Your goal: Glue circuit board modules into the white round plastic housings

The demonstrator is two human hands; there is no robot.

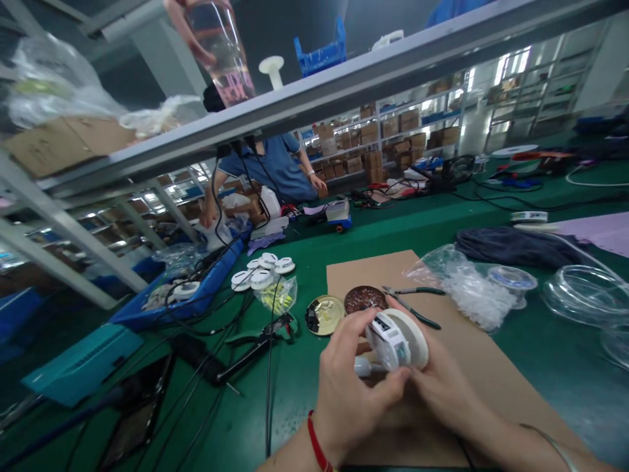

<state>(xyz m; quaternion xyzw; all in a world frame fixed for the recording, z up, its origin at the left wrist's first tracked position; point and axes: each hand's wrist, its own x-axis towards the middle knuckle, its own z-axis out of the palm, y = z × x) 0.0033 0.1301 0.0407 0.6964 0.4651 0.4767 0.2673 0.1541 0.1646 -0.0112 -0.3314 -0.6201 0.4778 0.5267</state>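
A white round plastic device (pixel 393 344) is held up between both hands, tilted, with a dark marking on its side facing up. The fingers and thumb of my left hand (pixel 348 380) close on its left side. From the right, my right hand (pixel 447 387) grips its round white rim; some of these fingers are hidden behind it. A white rounded piece (pixel 363 366) shows below the device, by my left palm. Just beyond the hands are a round tin (pixel 325 316) with small parts, a dark brown speckled round dish (pixel 364 299) and green-handled pliers (pixel 417 305).
Cardboard (pixel 491 373) lies under the hands. Several white round units (pixel 263 278) sit left, near a wire stripper (pixel 265 337) and a blue bin (pixel 196 298). Bagged clear parts (pixel 476 295) lie right. An overhead shelf (pixel 314 88) crosses above; a person in blue (pixel 275 170) stands opposite.
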